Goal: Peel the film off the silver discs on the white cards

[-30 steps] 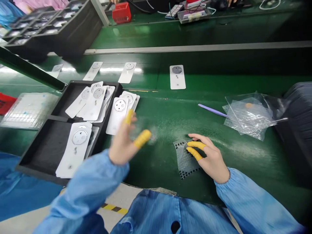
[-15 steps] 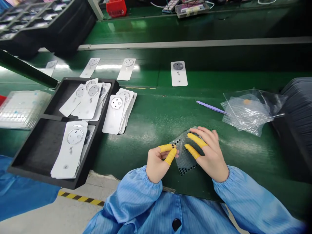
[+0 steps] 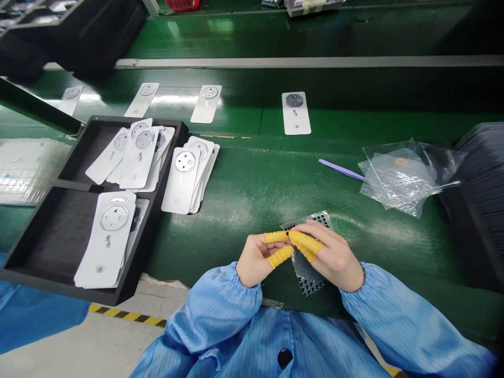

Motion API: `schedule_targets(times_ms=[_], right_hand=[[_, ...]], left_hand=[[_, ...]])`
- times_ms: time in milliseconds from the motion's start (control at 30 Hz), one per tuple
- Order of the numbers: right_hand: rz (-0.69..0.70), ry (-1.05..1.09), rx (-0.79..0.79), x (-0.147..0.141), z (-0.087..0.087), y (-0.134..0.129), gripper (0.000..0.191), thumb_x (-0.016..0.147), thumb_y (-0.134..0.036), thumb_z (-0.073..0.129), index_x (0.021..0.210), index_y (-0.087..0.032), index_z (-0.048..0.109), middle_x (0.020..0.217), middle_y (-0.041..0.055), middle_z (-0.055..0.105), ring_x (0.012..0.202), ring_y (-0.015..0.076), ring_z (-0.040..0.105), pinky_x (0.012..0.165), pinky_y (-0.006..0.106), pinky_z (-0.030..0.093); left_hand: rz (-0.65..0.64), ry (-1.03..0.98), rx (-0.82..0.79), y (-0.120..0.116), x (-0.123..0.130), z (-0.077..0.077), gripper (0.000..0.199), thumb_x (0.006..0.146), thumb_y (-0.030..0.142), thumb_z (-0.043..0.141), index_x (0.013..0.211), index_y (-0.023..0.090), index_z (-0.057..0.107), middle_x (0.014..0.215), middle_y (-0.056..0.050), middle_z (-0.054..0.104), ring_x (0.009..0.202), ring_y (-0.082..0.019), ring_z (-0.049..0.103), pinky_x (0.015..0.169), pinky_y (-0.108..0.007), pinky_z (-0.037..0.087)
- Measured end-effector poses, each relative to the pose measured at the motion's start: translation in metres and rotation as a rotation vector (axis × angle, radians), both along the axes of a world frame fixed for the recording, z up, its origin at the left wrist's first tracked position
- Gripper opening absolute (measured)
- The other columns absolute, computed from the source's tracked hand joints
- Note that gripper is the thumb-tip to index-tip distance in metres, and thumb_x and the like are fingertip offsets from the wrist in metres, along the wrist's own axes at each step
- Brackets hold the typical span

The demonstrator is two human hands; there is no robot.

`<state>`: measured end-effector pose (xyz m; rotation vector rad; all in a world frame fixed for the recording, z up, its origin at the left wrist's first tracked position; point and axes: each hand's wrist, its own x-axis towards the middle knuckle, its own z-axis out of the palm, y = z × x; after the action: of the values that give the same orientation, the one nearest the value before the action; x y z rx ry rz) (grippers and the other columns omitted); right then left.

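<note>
My left hand point(image 3: 263, 258), with yellow finger cots on thumb and forefinger, pinches the left edge of a clear plastic sheet point(image 3: 306, 270) dotted with small black round pieces. My right hand point(image 3: 329, 253), also in yellow finger cots, reaches over the sheet from the right. Its thumb and forefinger are closed together, their tips meeting my left fingertips. A small black dot point(image 3: 287, 233) shows at the meeting fingertips. The hands cover the middle of the sheet; dots show along its upper right and lower end.
To the left, a black divided tray point(image 3: 39, 275) holds white cards with octagonal discs. Beside it lies a stack of similar cards point(image 3: 179, 184); more lie spaced along the back. Purple tweezers point(image 3: 340, 169) touch clear plastic bags point(image 3: 403, 176) at right, near dark stacked trays point(image 3: 482, 184).
My right hand has moved left, and its thumb and forefinger, apart before, have closed against my left fingertips. The sheet has turned and shifted slightly. The camera view has tilted down a little.
</note>
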<state>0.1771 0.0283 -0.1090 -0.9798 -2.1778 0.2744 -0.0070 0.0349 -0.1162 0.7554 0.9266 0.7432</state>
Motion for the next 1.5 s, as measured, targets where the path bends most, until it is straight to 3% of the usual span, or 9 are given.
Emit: schedule_targets(times_ms=[200, 433, 600, 900, 1033, 1133, 1233, 1333, 1500], right_hand=[[-0.042, -0.129, 0.158, -0.001, -0.002, -0.001, 0.018, 0.086, -0.007, 0.049, 0.098, -0.012, 0.062, 0.096, 0.0133, 0.069, 0.09, 0.0199, 0.065, 0.088, 0.046, 0.055], [0.042, -0.194, 0.263, 0.0, -0.001, 0.002, 0.022, 0.088, -0.005, 0.041, 0.097, -0.007, 0.061, 0.093, 0.0164, 0.071, 0.087, 0.0215, 0.067, 0.084, 0.046, 0.058], [0.03, -0.186, 0.259, -0.002, -0.01, 0.004, 0.018, 0.086, -0.005, 0.046, 0.096, -0.008, 0.06, 0.092, 0.0168, 0.069, 0.084, 0.0203, 0.066, 0.084, 0.044, 0.058], [-0.083, 0.166, -0.093, -0.005, -0.028, 0.009, 0.013, 0.087, -0.012, 0.054, 0.099, -0.017, 0.054, 0.087, 0.0057, 0.06, 0.082, 0.0146, 0.059, 0.089, 0.04, 0.055], [-0.139, 0.205, -0.097, -0.004, -0.021, 0.009, 0.011, 0.086, -0.008, 0.053, 0.091, -0.017, 0.055, 0.078, 0.0027, 0.057, 0.074, 0.0122, 0.055, 0.087, 0.038, 0.054], [-0.132, 0.231, -0.051, -0.008, -0.015, 0.006, 0.012, 0.086, -0.008, 0.054, 0.094, -0.017, 0.055, 0.078, 0.0024, 0.059, 0.073, 0.0116, 0.056, 0.088, 0.038, 0.054], [-0.124, 0.239, 0.01, -0.012, -0.01, 0.002, 0.013, 0.086, -0.009, 0.054, 0.096, -0.017, 0.056, 0.08, 0.003, 0.061, 0.074, 0.0117, 0.058, 0.088, 0.038, 0.054], [-0.121, 0.229, 0.065, -0.012, -0.007, 0.0, 0.011, 0.086, -0.01, 0.052, 0.095, -0.017, 0.056, 0.076, 0.0028, 0.061, 0.07, 0.012, 0.058, 0.084, 0.037, 0.055], [-0.127, 0.249, 0.048, -0.01, -0.007, -0.003, 0.011, 0.087, -0.011, 0.051, 0.095, -0.017, 0.056, 0.077, 0.0033, 0.06, 0.069, 0.0125, 0.056, 0.085, 0.038, 0.054]], left_hand=[[0.009, 0.208, 0.263, -0.01, 0.006, -0.005, 0.024, 0.074, 0.021, 0.07, 0.096, 0.011, 0.073, 0.09, -0.01, 0.071, 0.079, -0.018, 0.068, 0.076, -0.031, 0.057], [-0.048, 0.276, 0.244, -0.011, 0.008, -0.006, 0.026, 0.074, 0.018, 0.064, 0.097, 0.006, 0.069, 0.091, -0.014, 0.07, 0.078, -0.02, 0.067, 0.076, -0.035, 0.057], [-0.1, 0.569, 0.634, -0.005, 0.005, 0.003, 0.013, 0.077, 0.01, 0.057, 0.082, 0.009, 0.068, 0.073, -0.007, 0.065, 0.066, -0.016, 0.06, 0.065, -0.028, 0.052], [-0.316, 0.687, 0.61, 0.003, -0.019, 0.013, 0.018, 0.081, 0.02, 0.055, 0.092, 0.013, 0.067, 0.086, -0.009, 0.071, 0.074, -0.017, 0.067, 0.072, -0.029, 0.056], [-0.522, 1.031, 0.661, 0.06, -0.035, 0.053, 0.028, 0.086, 0.038, 0.052, 0.09, 0.015, 0.068, 0.106, -0.013, 0.071, 0.084, -0.024, 0.07, 0.079, -0.037, 0.054], [-0.245, 1.202, 0.709, 0.136, 0.01, 0.073, 0.041, 0.089, 0.03, 0.052, 0.127, 0.014, 0.053, 0.101, -0.01, 0.072, 0.097, -0.023, 0.066, 0.092, -0.036, 0.048], [-0.125, 1.188, 0.712, 0.204, 0.09, 0.072, 0.059, 0.088, 0.03, 0.056, 0.139, 0.007, 0.038, 0.123, -0.018, 0.061, 0.119, -0.027, 0.054, 0.1, -0.038, 0.041], [-0.012, 1.18, 0.642, 0.241, 0.148, 0.063, 0.079, 0.078, 0.029, 0.071, 0.14, 0.002, 0.032, 0.136, -0.03, 0.044, 0.125, -0.039, 0.045, 0.101, -0.052, 0.037], [0.093, 1.078, 0.604, 0.26, 0.148, 0.047, 0.042, 0.088, 0.029, 0.06, 0.126, 0.015, 0.05, 0.128, -0.013, 0.053, 0.113, -0.027, 0.055, 0.094, -0.05, 0.046]])
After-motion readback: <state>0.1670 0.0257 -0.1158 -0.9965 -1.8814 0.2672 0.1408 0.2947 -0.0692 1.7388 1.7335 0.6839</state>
